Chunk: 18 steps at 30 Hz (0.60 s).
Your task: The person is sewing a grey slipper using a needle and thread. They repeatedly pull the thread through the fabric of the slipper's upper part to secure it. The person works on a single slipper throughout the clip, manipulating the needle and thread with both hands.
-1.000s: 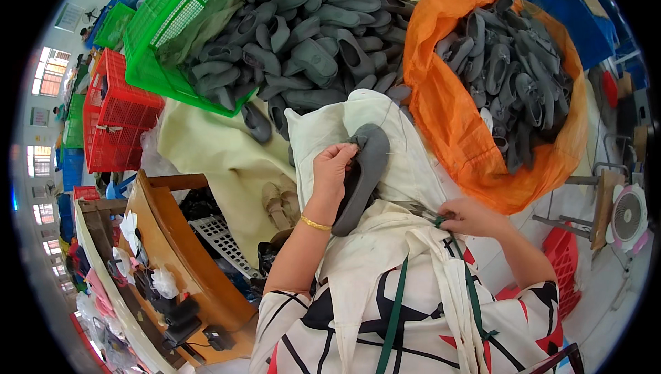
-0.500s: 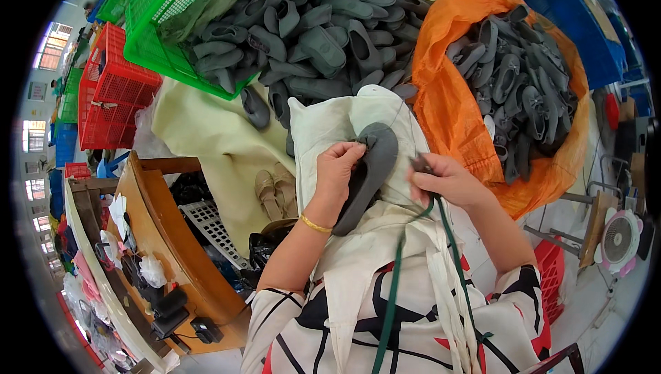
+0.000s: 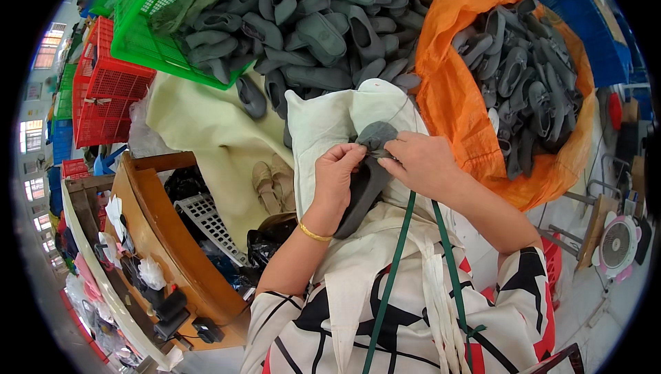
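Note:
A dark grey slip-on shoe (image 3: 363, 198) lies over a white cloth cushion (image 3: 320, 122) on my lap, its rounded toe (image 3: 378, 134) pointing away from me. My left hand (image 3: 335, 175) is closed, pinching the shoe's opening edge between thumb and fingertips. Bent over the same edge from the right, my right hand (image 3: 423, 165) is closed too, its fingertips close to the left ones. A green cord (image 3: 393, 271) runs up to the right palm, where a small dark tool is now mostly hidden by the hand.
Beyond the cushion, grey shoes (image 3: 320, 36) are heaped beside a green crate (image 3: 138, 47). More shoes fill an orange sack (image 3: 441, 98) at the right. A wooden cabinet (image 3: 162, 236) stands on the left, beige shoes (image 3: 273, 184) near it, and a fan (image 3: 618, 244) far right.
My right hand has moved left and up onto the shoe's opening edge, beside the left hand. The green cord now hangs straighter. The left hand has kept its hold on the shoe.

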Each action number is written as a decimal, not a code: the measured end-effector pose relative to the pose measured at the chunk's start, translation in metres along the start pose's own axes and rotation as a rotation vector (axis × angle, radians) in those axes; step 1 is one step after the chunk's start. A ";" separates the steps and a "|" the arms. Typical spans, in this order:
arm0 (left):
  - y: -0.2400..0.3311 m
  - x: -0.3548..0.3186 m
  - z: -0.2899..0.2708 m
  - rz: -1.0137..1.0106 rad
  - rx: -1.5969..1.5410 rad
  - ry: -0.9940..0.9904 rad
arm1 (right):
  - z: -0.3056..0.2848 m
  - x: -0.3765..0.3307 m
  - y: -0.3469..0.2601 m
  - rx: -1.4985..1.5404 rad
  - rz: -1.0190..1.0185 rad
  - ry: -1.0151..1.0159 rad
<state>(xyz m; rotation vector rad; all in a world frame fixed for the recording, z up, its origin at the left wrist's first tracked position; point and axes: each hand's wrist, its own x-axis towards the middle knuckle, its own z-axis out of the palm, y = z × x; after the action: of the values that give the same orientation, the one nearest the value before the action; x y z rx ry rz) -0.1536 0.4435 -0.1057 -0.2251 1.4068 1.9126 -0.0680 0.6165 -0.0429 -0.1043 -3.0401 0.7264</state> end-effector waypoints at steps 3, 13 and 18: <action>0.001 -0.001 0.001 -0.010 -0.014 -0.008 | 0.004 0.003 0.001 -0.014 -0.025 0.020; 0.002 -0.001 0.002 -0.029 -0.032 -0.017 | 0.006 0.007 0.001 -0.036 -0.071 0.046; 0.001 -0.001 0.003 -0.024 -0.018 -0.012 | 0.010 0.007 0.005 -0.013 -0.076 0.052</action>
<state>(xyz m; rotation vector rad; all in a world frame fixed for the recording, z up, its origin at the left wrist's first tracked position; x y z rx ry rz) -0.1527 0.4450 -0.1029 -0.2385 1.3732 1.9047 -0.0750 0.6166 -0.0537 -0.0073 -2.9816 0.6878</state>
